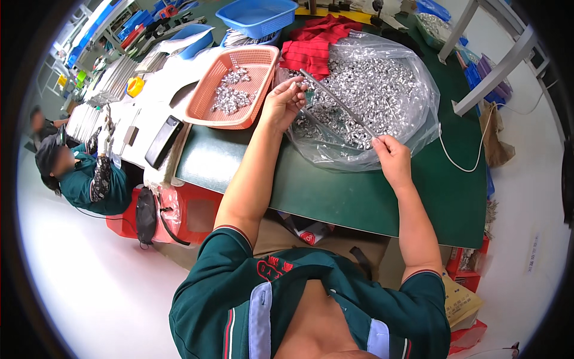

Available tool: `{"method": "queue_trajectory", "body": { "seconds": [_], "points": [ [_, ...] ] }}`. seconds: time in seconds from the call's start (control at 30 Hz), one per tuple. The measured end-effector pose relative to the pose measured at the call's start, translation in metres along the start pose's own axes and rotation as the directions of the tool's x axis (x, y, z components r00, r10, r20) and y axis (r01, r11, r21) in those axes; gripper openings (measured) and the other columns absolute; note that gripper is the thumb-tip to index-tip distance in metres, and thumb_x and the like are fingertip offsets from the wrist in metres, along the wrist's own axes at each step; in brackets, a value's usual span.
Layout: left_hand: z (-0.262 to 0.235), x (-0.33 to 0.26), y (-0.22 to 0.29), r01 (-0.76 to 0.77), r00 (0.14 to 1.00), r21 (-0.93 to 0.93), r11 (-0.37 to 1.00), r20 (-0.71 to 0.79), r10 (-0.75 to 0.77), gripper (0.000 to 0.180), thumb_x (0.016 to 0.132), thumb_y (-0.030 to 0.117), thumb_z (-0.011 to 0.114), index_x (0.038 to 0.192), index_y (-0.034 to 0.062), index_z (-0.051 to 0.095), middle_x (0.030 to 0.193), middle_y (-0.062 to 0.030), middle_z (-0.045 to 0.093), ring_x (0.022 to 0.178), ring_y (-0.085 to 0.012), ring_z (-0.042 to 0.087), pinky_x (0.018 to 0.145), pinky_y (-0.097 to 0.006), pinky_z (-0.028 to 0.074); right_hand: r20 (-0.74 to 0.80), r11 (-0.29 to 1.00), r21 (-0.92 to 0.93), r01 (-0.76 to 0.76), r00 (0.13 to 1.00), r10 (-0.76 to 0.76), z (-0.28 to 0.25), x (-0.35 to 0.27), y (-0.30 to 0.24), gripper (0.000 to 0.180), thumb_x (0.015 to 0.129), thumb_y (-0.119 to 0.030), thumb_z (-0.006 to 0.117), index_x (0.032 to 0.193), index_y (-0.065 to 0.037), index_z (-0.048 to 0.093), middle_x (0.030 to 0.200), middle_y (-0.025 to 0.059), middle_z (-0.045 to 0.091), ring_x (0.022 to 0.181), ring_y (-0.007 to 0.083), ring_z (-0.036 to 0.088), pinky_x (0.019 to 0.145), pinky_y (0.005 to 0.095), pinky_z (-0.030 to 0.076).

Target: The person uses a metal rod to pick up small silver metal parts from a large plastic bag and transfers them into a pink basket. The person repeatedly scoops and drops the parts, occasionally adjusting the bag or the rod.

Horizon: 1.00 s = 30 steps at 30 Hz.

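Between both hands, left and right, a gripped metal rod over the bag of parts.

Two bare hands are being counted, a left hand and a right hand; one thin grey metal rod is being seen between them; one clear plastic bag of small silver metal parts is being counted, its pieces being too many to number; one orange plastic mesh basket is being noted; two blue plastic baskets are being seen; one black phone is being counted; one seated co-worker is being seen.
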<state>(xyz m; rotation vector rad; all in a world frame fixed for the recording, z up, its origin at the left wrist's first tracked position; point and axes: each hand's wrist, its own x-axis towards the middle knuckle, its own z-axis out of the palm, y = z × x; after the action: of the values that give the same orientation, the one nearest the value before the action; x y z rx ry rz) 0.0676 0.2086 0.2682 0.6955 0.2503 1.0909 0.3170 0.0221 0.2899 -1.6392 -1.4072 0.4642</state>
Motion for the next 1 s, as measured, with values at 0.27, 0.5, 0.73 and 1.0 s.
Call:
{"method": "queue_trajectory", "body": {
  "seconds": [0.27, 0.5, 0.73, 1.0],
  "points": [
    [-0.016, 0.005, -0.004, 0.003, 0.994, -0.307, 0.952, -0.106, -0.037, 0.019, 0.092, 0.018, 0.060, 0.105, 0.0036, 0.060, 0.086, -0.0069, 0.064, 0.071, -0.0153, 0.057, 0.067, -0.029, 0.049, 0.067, 0.995, -0.096, 0.001, 0.998, 0.006, 0.001, 0.000, 0.003, 0.021, 0.086, -0.024, 0.065, 0.086, -0.003, 0.065, 0.059, 0.0100, 0.057, 0.050, 0.0179, 0.052, 0.053, 0.0322, 0.041],
    [-0.013, 0.008, -0.011, 0.072, 0.997, -0.372, 0.926, 0.028, -0.066, 0.013, 0.093, 0.019, 0.060, 0.093, 0.0057, 0.059, 0.076, -0.0032, 0.058, 0.065, -0.0121, 0.051, 0.061, -0.027, 0.044, 0.062, 0.994, -0.112, 0.010, 0.998, -0.003, 0.003, -0.002, 0.003, 0.021, 0.086, -0.024, 0.065, 0.087, -0.003, 0.066, 0.059, 0.0101, 0.058, 0.052, 0.0203, 0.054, 0.054, 0.0329, 0.043],
    [0.003, 0.001, 0.006, -0.028, 0.966, 0.154, 0.988, -0.248, 0.066, 0.012, 0.090, 0.016, 0.062, 0.094, 0.0049, 0.060, 0.076, -0.0026, 0.059, 0.062, -0.0107, 0.051, 0.060, -0.026, 0.045, -0.003, 0.960, -0.240, 0.143, 0.989, -0.149, -0.003, -0.001, -0.007, 0.018, 0.086, -0.024, 0.065, 0.085, -0.006, 0.065, 0.065, 0.0106, 0.061, 0.057, 0.0278, 0.059, 0.055, 0.0355, 0.044],
    [0.017, -0.004, -0.003, 0.046, 0.992, 0.357, 0.933, -0.130, 0.001, 0.014, 0.089, 0.017, 0.065, 0.089, 0.0037, 0.060, 0.074, -0.0028, 0.059, 0.062, -0.0109, 0.053, 0.060, -0.027, 0.046, -0.027, 0.968, -0.195, 0.157, 0.986, -0.165, 0.005, -0.003, -0.004, 0.017, 0.087, -0.023, 0.064, 0.084, -0.006, 0.064, 0.066, 0.0111, 0.061, 0.058, 0.0278, 0.059, 0.054, 0.0355, 0.044]
  ]
}}
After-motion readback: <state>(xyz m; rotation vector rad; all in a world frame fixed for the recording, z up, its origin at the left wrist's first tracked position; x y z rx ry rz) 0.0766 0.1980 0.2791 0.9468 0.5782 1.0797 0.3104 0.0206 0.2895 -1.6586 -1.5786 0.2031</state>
